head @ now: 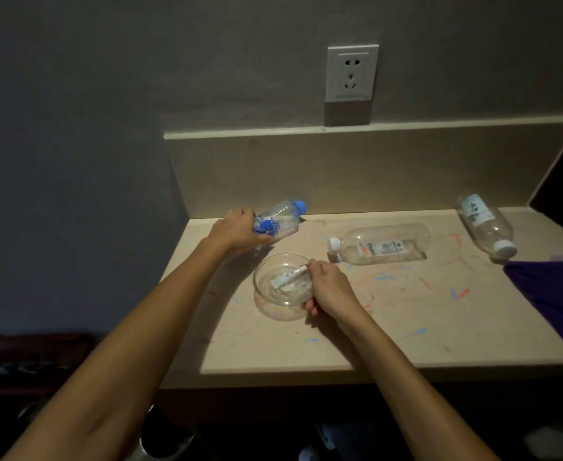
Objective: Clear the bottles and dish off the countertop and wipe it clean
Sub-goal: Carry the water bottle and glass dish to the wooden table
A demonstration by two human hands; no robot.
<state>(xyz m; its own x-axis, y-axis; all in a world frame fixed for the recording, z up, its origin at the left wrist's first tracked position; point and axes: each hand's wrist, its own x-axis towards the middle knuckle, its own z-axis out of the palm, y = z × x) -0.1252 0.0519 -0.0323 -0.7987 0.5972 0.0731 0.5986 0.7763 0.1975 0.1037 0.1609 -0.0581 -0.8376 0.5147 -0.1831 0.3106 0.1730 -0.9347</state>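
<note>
At the bench's back-left corner the left hand [236,232] grips the light, crushable blue-capped bottle [280,221]. Right hand [330,289] pinches the rim of the fragile, slippery glass dish [273,294]; 2 bottles [383,242] lie farther right.

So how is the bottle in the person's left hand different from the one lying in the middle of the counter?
The blue-capped bottle has a blue cap and blue label; the middle bottle has a white cap and a pale label. The blue-capped bottle looks smaller and is gripped by the left hand, while the middle bottle lies untouched on the countertop. Both are clear plastic, capped and lying on their sides.
</note>
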